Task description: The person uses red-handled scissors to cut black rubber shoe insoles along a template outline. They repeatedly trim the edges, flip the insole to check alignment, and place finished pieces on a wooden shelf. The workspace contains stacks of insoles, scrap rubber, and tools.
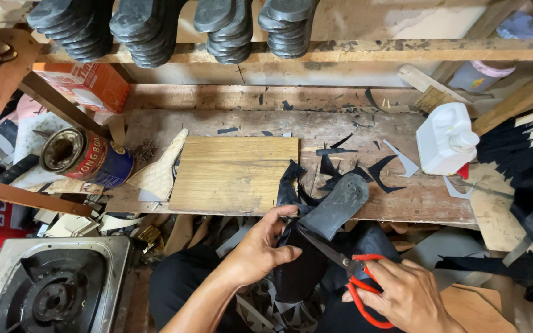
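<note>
My left hand point(260, 246) grips a black shoe last wrapped in dark material point(337, 203), holding it by its lower part over my lap. My right hand point(405, 296) holds red-handled scissors point(356, 277), whose dark blades point up-left and meet the black material just below the last. Loose black flaps hang around the last near my left fingers. Both hands are in front of the wooden workbench's point(421, 197) near edge.
A light wooden board point(232, 174) lies on the bench, with black offcuts point(380, 172) to its right. A white plastic bottle point(445, 139) stands right, an open tin point(84, 157) left. Black shoe soles point(149, 31) hang above. A gas stove point(50, 290) sits bottom left.
</note>
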